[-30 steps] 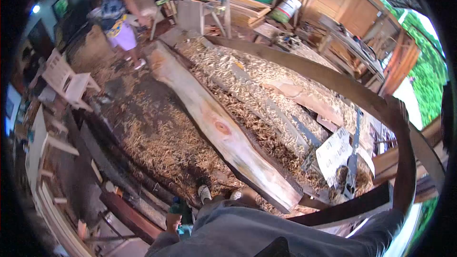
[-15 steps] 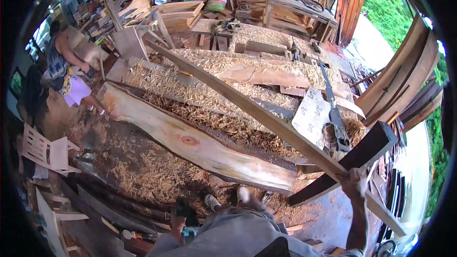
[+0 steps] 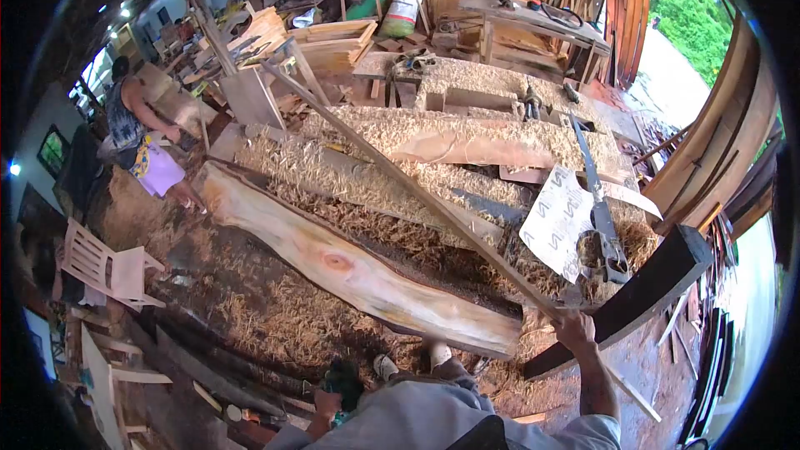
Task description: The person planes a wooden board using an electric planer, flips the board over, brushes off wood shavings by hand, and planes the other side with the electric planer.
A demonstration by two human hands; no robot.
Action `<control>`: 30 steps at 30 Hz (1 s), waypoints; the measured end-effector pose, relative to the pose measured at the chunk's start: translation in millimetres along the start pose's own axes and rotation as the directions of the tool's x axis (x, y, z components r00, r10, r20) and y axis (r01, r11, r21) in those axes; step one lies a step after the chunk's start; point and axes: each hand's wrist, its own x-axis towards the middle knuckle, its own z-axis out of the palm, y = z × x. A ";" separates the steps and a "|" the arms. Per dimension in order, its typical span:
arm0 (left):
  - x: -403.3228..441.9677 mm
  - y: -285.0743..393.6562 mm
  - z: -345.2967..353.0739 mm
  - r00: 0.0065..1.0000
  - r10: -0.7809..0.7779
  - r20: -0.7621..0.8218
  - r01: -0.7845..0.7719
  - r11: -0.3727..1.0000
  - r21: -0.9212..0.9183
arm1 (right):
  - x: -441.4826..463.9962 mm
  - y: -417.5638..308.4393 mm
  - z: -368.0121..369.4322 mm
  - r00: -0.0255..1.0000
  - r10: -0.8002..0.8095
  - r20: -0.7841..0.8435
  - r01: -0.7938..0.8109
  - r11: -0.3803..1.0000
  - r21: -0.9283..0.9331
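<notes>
My right hand (image 3: 575, 333) is wrapped round a long thin wooden strip (image 3: 433, 204), which slants from the lower right up to the back left, above the slab and shavings. At the bottom, my left hand (image 3: 327, 404) is closed on a dark green tool (image 3: 342, 381), partly hidden by my body. Below the strip lies a wide wooden slab (image 3: 333, 262) with a round knot and bark edges. A white patterned sheet (image 3: 554, 221) rests beside a long metal tool (image 3: 602, 229) on the shavings.
A person (image 3: 137, 125) bends near boards at the left. A slatted wooden chair (image 3: 108, 262) stands at the left. A dark curved beam (image 3: 642, 296) lies right of my right hand. A workbench (image 3: 533, 17) stands at the back, and curved boards (image 3: 721, 142) lean at the right.
The strip has swung down and left with my right hand, from beside the right edge to over the slab, and now shows its narrow edge. The view has turned right.
</notes>
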 end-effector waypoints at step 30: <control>-126.7 -112.1 84.0 0.848 -0.347 -0.402 0.256 0.930 -0.263 | 293.9 -285.7 14.3 0.956 -0.290 -0.049 0.294 0.936 0.192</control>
